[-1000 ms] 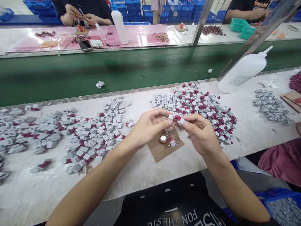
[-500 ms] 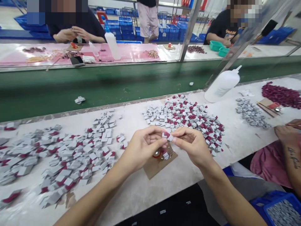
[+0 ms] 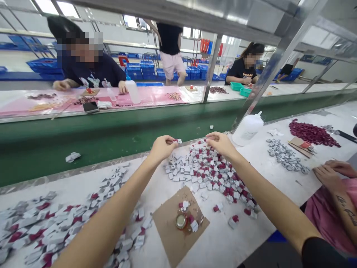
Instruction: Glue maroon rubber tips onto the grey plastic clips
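While a maroon-and-grey piece (image 3: 179,141) was pinched by the left hand (image 3: 163,148), beyond the cardboard (image 3: 166,225), the right hand (image 3: 221,144) was held curled, likewise beyond it (any grip could not be told).

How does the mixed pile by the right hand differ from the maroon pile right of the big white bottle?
Colour: the mixed pile combines pale grey and maroon; the maroon pile looks maroon throughout. State: the right hand is at the mixed pile's far edge, while no hand is on the maroon pile. Both are loose heaps of small pieces on the white bench top.
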`<state>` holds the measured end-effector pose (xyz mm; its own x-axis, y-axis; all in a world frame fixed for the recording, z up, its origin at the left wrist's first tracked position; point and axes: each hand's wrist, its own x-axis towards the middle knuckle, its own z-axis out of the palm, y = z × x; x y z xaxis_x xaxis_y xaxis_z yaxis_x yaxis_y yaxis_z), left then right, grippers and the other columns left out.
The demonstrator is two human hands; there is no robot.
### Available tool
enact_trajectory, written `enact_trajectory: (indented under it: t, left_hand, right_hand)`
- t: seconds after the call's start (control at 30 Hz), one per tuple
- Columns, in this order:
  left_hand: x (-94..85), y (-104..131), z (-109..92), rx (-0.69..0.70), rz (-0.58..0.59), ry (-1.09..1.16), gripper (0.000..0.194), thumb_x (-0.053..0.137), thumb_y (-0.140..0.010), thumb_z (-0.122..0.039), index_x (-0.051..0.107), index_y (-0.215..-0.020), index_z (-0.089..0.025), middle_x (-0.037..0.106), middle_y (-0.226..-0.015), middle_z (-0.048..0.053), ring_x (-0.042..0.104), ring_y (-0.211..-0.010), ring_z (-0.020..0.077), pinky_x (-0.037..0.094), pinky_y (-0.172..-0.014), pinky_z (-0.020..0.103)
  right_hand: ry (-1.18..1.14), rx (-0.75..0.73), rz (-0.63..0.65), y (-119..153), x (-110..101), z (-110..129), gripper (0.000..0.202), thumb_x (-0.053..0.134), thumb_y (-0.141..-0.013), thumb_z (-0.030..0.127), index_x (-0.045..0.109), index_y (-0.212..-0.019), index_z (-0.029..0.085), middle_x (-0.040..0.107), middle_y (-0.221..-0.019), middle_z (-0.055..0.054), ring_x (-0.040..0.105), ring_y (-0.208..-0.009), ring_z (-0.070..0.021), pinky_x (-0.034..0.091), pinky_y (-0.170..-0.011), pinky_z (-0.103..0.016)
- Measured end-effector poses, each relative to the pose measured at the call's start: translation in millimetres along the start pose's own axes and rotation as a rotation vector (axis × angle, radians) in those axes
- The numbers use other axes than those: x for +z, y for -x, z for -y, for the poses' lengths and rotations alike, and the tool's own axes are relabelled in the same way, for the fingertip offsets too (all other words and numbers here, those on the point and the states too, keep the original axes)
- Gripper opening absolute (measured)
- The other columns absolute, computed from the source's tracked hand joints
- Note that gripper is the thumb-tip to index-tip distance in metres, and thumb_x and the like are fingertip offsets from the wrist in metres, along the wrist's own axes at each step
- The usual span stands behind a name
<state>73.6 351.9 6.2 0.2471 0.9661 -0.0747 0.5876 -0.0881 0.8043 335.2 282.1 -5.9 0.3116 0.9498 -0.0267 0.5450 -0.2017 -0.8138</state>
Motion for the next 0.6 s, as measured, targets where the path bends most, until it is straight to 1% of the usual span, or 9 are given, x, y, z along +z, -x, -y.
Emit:
enact_trajectory:
  t: [0.07,0.13,0.17,0.23,0.3,0.37,0.43,0.5,0.6]
  left_hand:
    - [0.0,-29.6,3.2,-0.054,-0.059,-0.038,0.003,0.077,-0.097,-0.020,0.076,-0.097,-0.018,0.084,-0.109,0.016,0.081,-0.110,0.0306,0.061,-0.095,0.039]
    - [3.1,-50.7,5.7,-0.090,-0.087,-0.072,0.004,0.079,-0.098,-0.019,0.076,-0.098,-0.017,0.083,-0.110,0.015,0.081,-0.113,0.0304,0.062,-0.098,0.039]
    - [5.7,-58.1,6.5,-0.109,-0.092,-0.086,0.006,0.079,-0.100,-0.021,0.077,-0.102,-0.016,0.083,-0.112,0.014,0.080,-0.114,0.0293,0.062,-0.100,0.040]
    - [11.4,-67.4,8.0,-0.137,-0.072,-0.105,0.023,0.077,-0.107,-0.032,0.076,-0.122,-0.015,0.079,-0.126,0.011,0.077,-0.115,0.0265,0.065,-0.101,0.047]
    - [15.7,-71.0,9.8,-0.156,-0.049,-0.124,0.036,0.076,-0.108,-0.039,0.072,-0.137,-0.018,0.074,-0.138,0.012,0.075,-0.118,0.0277,0.066,-0.101,0.049]
    - [16.7,-70.0,11.9,-0.167,-0.045,-0.146,0.037,0.075,-0.109,-0.040,0.072,-0.139,-0.019,0.073,-0.140,0.012,0.075,-0.119,0.0276,0.066,-0.101,0.049]
    - [14.0,-64.7,13.3,-0.166,-0.062,-0.161,0.026,0.075,-0.108,-0.033,0.074,-0.130,-0.018,0.075,-0.131,0.013,0.075,-0.119,0.0288,0.063,-0.104,0.048]
    - [8.7,-54.6,12.6,-0.144,-0.103,-0.167,0.021,0.071,-0.104,-0.022,0.073,-0.125,-0.017,0.074,-0.129,0.017,0.073,-0.128,0.0342,0.058,-0.110,0.048]
    - [-0.2,-30.6,6.6,-0.026,-0.133,-0.142,0.036,0.066,-0.100,-0.018,0.069,-0.136,-0.018,0.067,-0.141,0.021,0.066,-0.141,0.0364,0.053,-0.117,0.047]
  right_hand:
    - [0.104,0.053,-0.071,-43.8,-3.2,1.9,0.033,0.075,-0.106,0.027,0.074,-0.137,0.015,0.081,-0.125,-0.013,0.079,-0.110,-0.0261,0.067,-0.098,-0.044]
    - [0.193,0.103,-0.124,-76.3,-0.4,5.8,0.038,0.076,-0.109,0.035,0.070,-0.142,0.018,0.074,-0.140,-0.013,0.076,-0.120,-0.0283,0.066,-0.103,-0.050]
    - [0.226,0.124,-0.140,-87.8,3.1,8.1,0.040,0.076,-0.109,0.039,0.069,-0.144,0.020,0.072,-0.145,-0.013,0.075,-0.123,-0.0290,0.066,-0.103,-0.051]
    - [0.270,0.149,-0.153,-102.4,12.7,12.6,0.041,0.075,-0.110,0.041,0.069,-0.145,0.021,0.070,-0.148,-0.013,0.074,-0.124,-0.0292,0.066,-0.104,-0.052]
    - [0.284,0.155,-0.140,-109.5,22.5,16.4,0.040,0.075,-0.110,0.040,0.069,-0.144,0.021,0.070,-0.147,-0.013,0.074,-0.124,-0.0289,0.066,-0.104,-0.051]
    - [0.269,0.146,-0.111,-112.2,29.6,19.9,0.039,0.075,-0.110,0.040,0.070,-0.144,0.021,0.070,-0.147,-0.013,0.074,-0.123,-0.0287,0.066,-0.104,-0.051]
    - [0.227,0.123,-0.075,-111.3,33.6,24.3,0.039,0.075,-0.110,0.040,0.070,-0.143,0.022,0.070,-0.147,-0.013,0.074,-0.124,-0.0286,0.066,-0.104,-0.050]
    - [0.159,0.087,-0.032,-104.7,35.8,30.3,0.039,0.075,-0.110,0.040,0.070,-0.144,0.022,0.070,-0.148,-0.013,0.074,-0.124,-0.0289,0.066,-0.104,-0.051]
    - [0.009,0.010,0.041,-79.2,39.4,41.2,0.037,0.075,-0.110,0.040,0.071,-0.140,0.019,0.074,-0.137,-0.011,0.076,-0.115,-0.0266,0.067,-0.099,-0.048]
